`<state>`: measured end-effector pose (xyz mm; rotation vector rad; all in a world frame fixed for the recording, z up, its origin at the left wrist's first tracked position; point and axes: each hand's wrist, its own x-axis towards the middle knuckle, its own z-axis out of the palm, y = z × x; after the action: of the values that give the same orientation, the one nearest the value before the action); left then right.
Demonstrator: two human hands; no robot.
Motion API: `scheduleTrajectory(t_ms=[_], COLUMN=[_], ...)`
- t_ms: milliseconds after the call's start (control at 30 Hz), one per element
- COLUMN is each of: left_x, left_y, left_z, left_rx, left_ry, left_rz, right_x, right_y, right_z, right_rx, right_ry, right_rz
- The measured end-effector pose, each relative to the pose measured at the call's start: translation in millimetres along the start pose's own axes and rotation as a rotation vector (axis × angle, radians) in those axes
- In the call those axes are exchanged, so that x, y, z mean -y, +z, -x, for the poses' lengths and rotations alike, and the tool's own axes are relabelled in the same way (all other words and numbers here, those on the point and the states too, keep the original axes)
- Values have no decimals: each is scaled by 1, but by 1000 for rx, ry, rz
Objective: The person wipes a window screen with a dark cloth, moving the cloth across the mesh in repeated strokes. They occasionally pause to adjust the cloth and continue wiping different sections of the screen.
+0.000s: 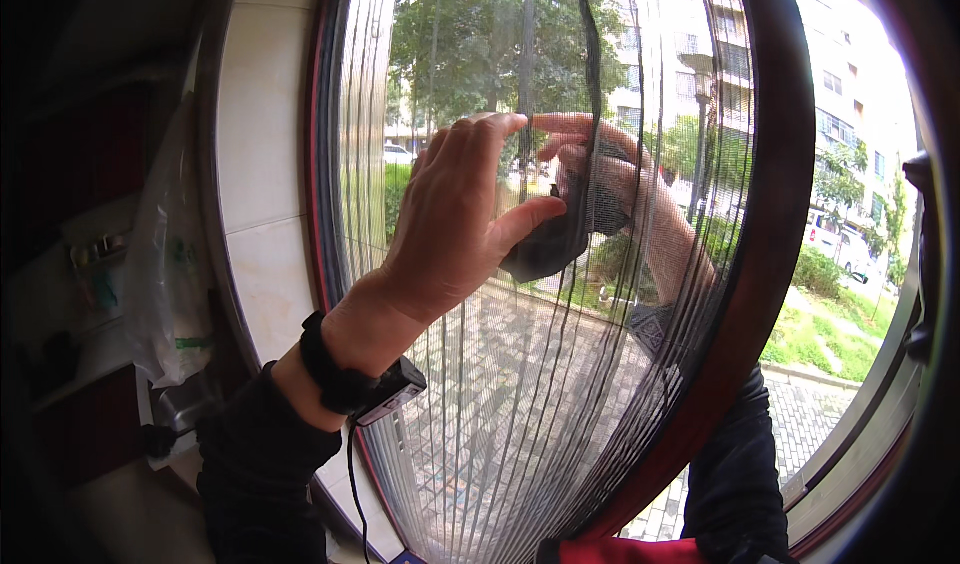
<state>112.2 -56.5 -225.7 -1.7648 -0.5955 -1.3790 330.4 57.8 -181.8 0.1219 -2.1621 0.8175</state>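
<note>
A pleated insect screen (487, 384) stretches before me, its mesh hanging in uneven vertical folds. My left hand (459, 215) is on the near side with fingers extended, its palm towards the mesh and no object seen in it. Beyond the mesh, my right hand (600, 155) bends its fingers over a dark cloth (551, 245); folds partly veil both. The fingertips of the two hands nearly meet at the same height, with mesh seemingly between them. My left thumb lies across the cloth's outline; whether it presses the mesh there I cannot tell.
The dark red-brown screen frame (772, 211) curves down between my arms. A strapped black device (390, 393) with a hanging cable (354, 481) is on my left wrist. Tiled wall (266, 144) and a clear plastic sheet (154, 264) are at left; brick paving (814, 414) lies outside.
</note>
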Motion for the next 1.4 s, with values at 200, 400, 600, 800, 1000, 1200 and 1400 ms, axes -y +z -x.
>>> scheduleTrajectory(t_ms=[200, 400, 600, 800, 1000, 1200, 1400], left_x=[1, 0, 1, 2, 0, 0, 1], left_y=[0, 2, 6, 6, 6, 8, 10], left_z=[1, 2, 1, 2, 2, 3, 4], left_rx=[17, 14, -2, -9, -9, -11, 1], left_ry=[6, 41, 67, 55, 60, 60, 48], left_rz=[4, -38, -63, -51, -73, -102, -102], right_x=[-3, -1, 8, 14, 7, -2, -13], right_y=[13, 22, 31, 36, 39, 33, 32], right_z=[-9, 2, 2, 4, 7, 9, -3], right_rx=[-66, -132, -163, -210, -218, -179, -215], right_ry=[59, -56, -4, 79, 109, 114, 98], right_rz=[-133, -23, 16, -6, -128, -246, -388])
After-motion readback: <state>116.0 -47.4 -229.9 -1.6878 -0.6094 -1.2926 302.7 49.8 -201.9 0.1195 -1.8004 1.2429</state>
